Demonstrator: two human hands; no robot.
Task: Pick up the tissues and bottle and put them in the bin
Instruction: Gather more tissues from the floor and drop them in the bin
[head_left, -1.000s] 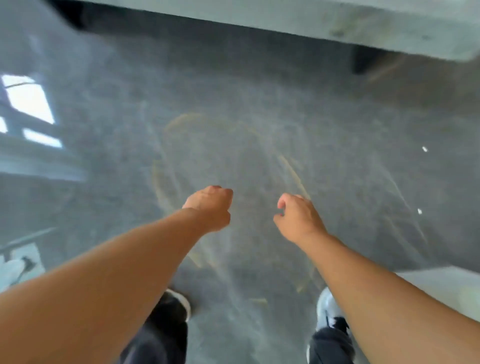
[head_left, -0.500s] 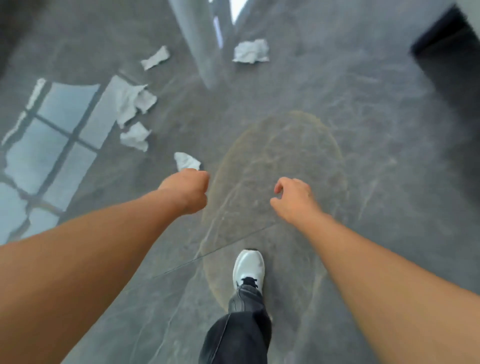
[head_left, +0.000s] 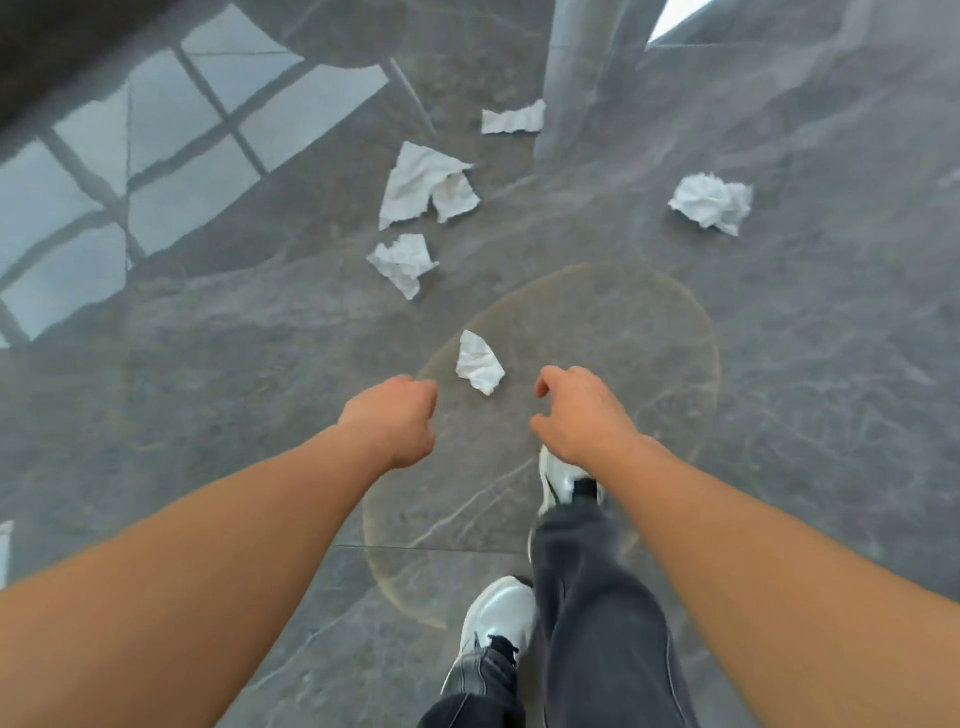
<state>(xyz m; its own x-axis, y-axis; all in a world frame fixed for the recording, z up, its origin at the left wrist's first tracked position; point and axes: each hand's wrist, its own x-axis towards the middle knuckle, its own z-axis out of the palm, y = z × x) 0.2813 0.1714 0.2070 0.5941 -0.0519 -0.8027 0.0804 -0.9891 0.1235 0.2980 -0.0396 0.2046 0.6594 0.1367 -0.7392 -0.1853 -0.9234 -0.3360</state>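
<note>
Several white crumpled tissues lie on the grey marble floor. The nearest tissue (head_left: 479, 362) sits just ahead, between my two hands. Farther on are a crumpled tissue (head_left: 403, 262), a large flat one (head_left: 423, 183), a torn strip (head_left: 512, 119) by the pillar, and a balled tissue (head_left: 710, 202) to the right. My left hand (head_left: 396, 420) hangs above the floor with fingers curled shut, holding nothing. My right hand (head_left: 577, 413) is loosely curled, thumb and fingers apart, and empty. No bottle or bin is in view.
A grey pillar (head_left: 582, 73) rises at the top centre. A faint tan oval ring (head_left: 696, 322) marks the floor under me. Bright window reflections (head_left: 156, 171) cover the floor at left. My feet in white shoes (head_left: 498, 623) stand at the bottom centre.
The view has swung from bare floor onto the scattered tissues, which now lie closer and more central. I have stepped forward; both hands stay held out in front, empty.
</note>
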